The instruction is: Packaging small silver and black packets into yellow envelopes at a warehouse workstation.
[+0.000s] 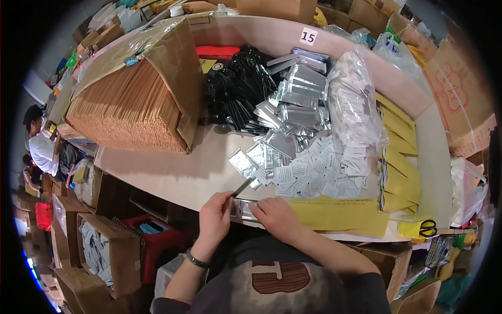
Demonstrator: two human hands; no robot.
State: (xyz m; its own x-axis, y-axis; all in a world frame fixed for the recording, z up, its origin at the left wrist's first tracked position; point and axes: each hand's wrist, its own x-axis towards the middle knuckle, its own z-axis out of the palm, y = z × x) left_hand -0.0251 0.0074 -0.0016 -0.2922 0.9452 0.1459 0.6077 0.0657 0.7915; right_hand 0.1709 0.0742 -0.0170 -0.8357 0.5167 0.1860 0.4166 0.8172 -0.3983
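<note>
My left hand (pixel 215 213) is closed, pinching a thin dark stick (pixel 241 187) that points up and to the right; its lower end is hidden by my fingers. At the table's front edge lies a shiny silver packet (pixel 242 210), between my two hands. My right hand (pixel 273 215) has its fingers curled onto this packet's right end. Beyond the hands spreads a heap of silver packets (pixel 303 86). Small white printed slips (pixel 314 170) lie scattered nearer to me. A pile of black long-handled implements (pixel 235 86) sits left of the packets.
A big carton (pixel 183 78) packed with brown cardboard sheets (pixel 125 112) stands at the left. Plastic-wrapped white slips (pixel 355 99) and yellow envelopes (pixel 400 172) line the right. A yellow sheet (pixel 340 215) and scissors (pixel 428 228) lie near the front edge. A red stool (pixel 162 240) is below left.
</note>
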